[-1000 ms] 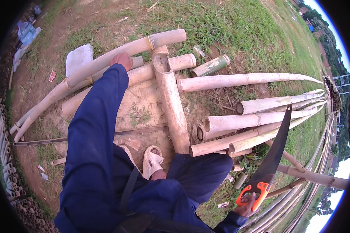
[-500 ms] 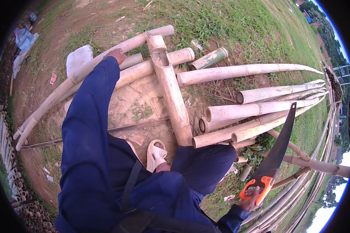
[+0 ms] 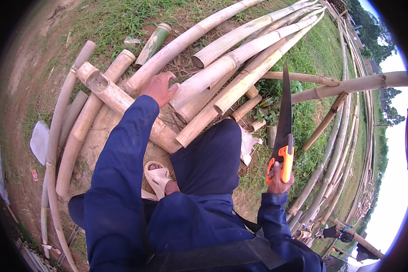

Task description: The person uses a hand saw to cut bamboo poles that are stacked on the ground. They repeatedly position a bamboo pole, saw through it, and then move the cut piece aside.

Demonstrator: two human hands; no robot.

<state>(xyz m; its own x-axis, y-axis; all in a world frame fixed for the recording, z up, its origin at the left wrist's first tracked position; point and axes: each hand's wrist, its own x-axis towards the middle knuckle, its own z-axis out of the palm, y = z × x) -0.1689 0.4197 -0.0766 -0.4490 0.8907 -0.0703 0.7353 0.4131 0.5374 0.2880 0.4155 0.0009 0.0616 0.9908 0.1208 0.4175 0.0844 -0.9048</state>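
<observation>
My left hand (image 3: 159,88) reaches forward with fingers spread over a pile of long pale bamboo poles (image 3: 231,61) and rests on or just above one of them. A short thick bamboo piece (image 3: 115,97) with a hollow end lies across the pile under my left forearm. My right hand (image 3: 279,181) is closed around the orange handle of a hand saw (image 3: 284,118), its dark blade pointing up and away from me. I wear dark blue sleeves and trousers, and a pale sandal (image 3: 156,177) shows on my foot.
More bamboo poles (image 3: 61,149) curve along the left on bare earth. A short green bamboo section (image 3: 153,43) lies on grass at the top. A bamboo rail fence (image 3: 344,90) runs along the right, with short cut stubs (image 3: 247,109) beside the pile.
The view has swung to the right. My left hand has moved from the far pole on the left to the long poles in the middle. The saw has risen with its blade more upright.
</observation>
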